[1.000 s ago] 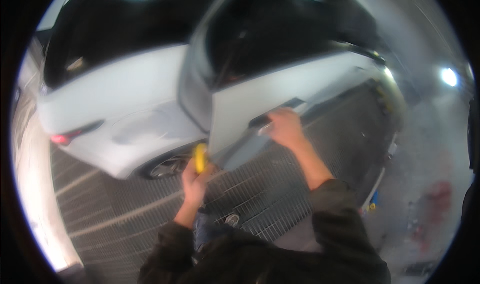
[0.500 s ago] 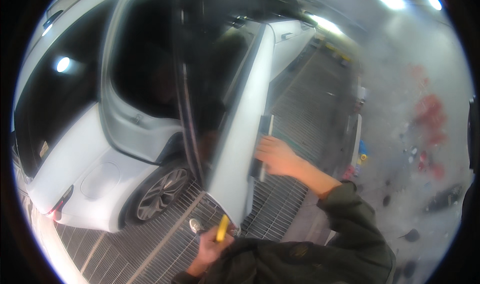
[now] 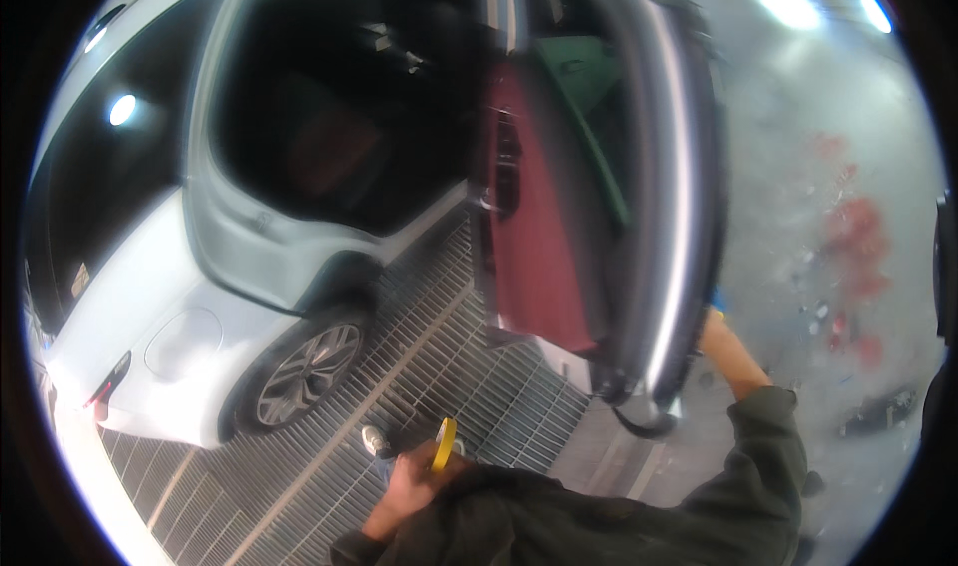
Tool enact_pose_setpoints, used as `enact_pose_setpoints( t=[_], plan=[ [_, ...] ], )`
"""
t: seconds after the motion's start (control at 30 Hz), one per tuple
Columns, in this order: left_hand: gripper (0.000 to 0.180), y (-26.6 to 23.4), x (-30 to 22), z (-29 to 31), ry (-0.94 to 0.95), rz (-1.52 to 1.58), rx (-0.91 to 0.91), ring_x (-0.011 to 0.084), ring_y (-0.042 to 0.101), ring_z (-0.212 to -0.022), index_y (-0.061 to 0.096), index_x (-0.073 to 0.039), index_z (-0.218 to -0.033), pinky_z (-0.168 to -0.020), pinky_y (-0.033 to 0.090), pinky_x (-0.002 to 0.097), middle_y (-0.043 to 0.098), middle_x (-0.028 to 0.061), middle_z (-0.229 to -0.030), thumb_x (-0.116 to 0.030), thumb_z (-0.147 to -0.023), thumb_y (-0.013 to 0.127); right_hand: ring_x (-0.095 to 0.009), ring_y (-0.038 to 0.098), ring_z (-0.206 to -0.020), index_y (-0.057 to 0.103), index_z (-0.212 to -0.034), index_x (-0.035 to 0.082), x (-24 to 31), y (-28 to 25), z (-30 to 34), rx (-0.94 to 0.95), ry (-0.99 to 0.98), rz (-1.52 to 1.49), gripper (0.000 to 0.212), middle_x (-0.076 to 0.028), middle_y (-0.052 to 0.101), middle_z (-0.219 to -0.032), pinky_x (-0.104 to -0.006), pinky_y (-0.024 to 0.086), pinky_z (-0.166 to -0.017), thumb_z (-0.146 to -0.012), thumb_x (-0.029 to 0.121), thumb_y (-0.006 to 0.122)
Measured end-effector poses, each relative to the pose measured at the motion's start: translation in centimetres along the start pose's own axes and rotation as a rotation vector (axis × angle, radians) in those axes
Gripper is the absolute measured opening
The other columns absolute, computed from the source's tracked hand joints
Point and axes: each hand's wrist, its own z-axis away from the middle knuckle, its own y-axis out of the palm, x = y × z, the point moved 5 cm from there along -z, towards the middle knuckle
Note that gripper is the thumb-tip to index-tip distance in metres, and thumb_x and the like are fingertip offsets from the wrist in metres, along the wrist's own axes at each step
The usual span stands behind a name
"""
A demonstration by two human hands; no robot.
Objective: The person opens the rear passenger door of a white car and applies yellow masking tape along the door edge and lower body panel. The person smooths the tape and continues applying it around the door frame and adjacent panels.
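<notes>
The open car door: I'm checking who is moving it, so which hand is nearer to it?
Right. The right hand is at the open car door's outer side, mostly hidden behind its edge. The left hand is low by the body, holding a yellow tape roll, apart from the door.

Car workshop: white car (image 3: 180,336) on grated floor (image 3: 439,366).

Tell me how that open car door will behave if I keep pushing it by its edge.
The car door is tall and thick, so probably heavy and stiff, swinging on its hinges rather than flexing. The right hand sits at its outer edge, likely good leverage. The left hand holds a yellow tape roll, so no second grip.
</notes>
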Motion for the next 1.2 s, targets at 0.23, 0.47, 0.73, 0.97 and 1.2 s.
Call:
enact_pose_setpoints(
  t=[0.23, 0.47, 0.73, 0.97, 1.2],
  plan=[
    [0.016, 0.2, 0.5, 1.5, -0.161, -0.031, -0.124, 0.0132, 0.069, -0.081, 0.071, 0.001, -0.101, -0.074, 0.055, 0.0300, 0.076, 0.0081, -0.091, -0.013, -0.094, 0.075, -0.029, 0.065, -0.111, 0.065, -0.094, 0.002, -5.3, -0.8, 3.9, 0.075, 0.112, 0.100, 0.023, -0.010, 0.068, -0.104, -0.0433, 0.047, -0.111, -0.071, 0.007, 0.066],
    [0.019, -0.8, -0.5, 1.0, -0.247, -0.099, -0.178, 0.0133, 0.069, -0.080, 0.070, 0.002, -0.100, -0.075, 0.055, 0.0297, 0.077, 0.0077, -0.091, -0.013, -0.093, 0.077, -0.030, 0.064, -0.113, 0.065, -0.100, 0.001, -8.6, 0.4, 7.6, 0.107, 0.331, 0.063, 0.026, -0.011, 0.068, -0.108, -0.0435, 0.046, -0.111, -0.075, 0.007, 0.065],
    [0.031, 0.8, 1.4, 0.4, -0.145, -0.118, -0.195, 0.0184, 0.069, -0.069, 0.070, -0.001, -0.105, -0.067, 0.053, 0.0349, 0.070, 0.0109, -0.076, -0.026, -0.089, 0.081, -0.030, 0.063, -0.115, 0.064, -0.106, 0.000, -7.2, 2.9, 10.3, -0.007, 0.659, -0.197, 0.028, -0.013, 0.068, -0.112, -0.0439, 0.045, -0.112, -0.079, 0.007, 0.064],
    [0.033, 0.5, 1.2, 0.0, -0.217, -0.115, -0.155, 0.0224, 0.072, -0.072, 0.070, -0.001, -0.105, -0.069, 0.054, 0.0361, 0.073, 0.0140, -0.081, -0.028, -0.089, 0.081, -0.031, 0.063, -0.117, 0.064, -0.112, -0.001, -4.8, 5.2, 10.6, -0.088, 0.836, -0.375, 0.031, -0.014, 0.068, -0.116, -0.0442, 0.044, -0.112, -0.082, 0.008, 0.063],
    [0.023, -0.4, 0.9, 0.7, -0.192, -0.015, -0.191, 0.0137, 0.068, -0.080, 0.070, 0.002, -0.101, -0.073, 0.053, 0.0305, 0.074, 0.0077, -0.088, -0.020, -0.098, 0.071, -0.032, 0.062, -0.119, 0.064, -0.117, -0.002, -2.0, 6.0, 11.3, -0.117, 0.940, -0.456, 0.034, -0.015, 0.068, -0.120, -0.0445, 0.044, -0.113, -0.085, 0.008, 0.062]
  ],
)
